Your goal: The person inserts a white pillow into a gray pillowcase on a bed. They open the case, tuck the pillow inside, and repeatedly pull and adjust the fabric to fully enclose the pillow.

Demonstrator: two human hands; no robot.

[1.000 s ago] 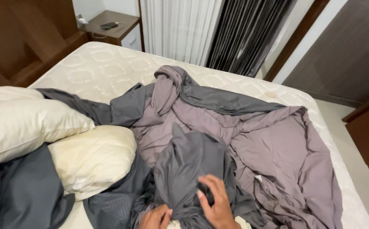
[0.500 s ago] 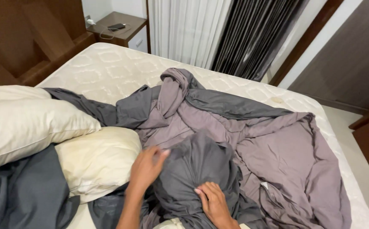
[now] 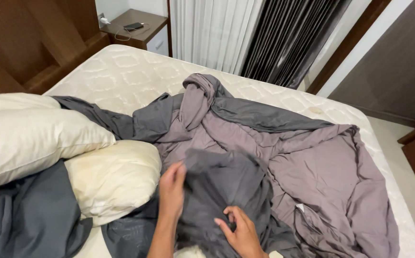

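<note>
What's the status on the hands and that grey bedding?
Left hand gripping dark grey sheet. Right hand pinching same sheet. Cream pillow close beside left hand.

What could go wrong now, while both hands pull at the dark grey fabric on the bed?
1. The left hand and right hand grip the dark grey fabric, which lies tangled with the lighter mauve cover; pulling may tighten the tangle.
2. The yellowish pillow lies right beside the left hand and could be dragged along or pushed out of place.
</note>
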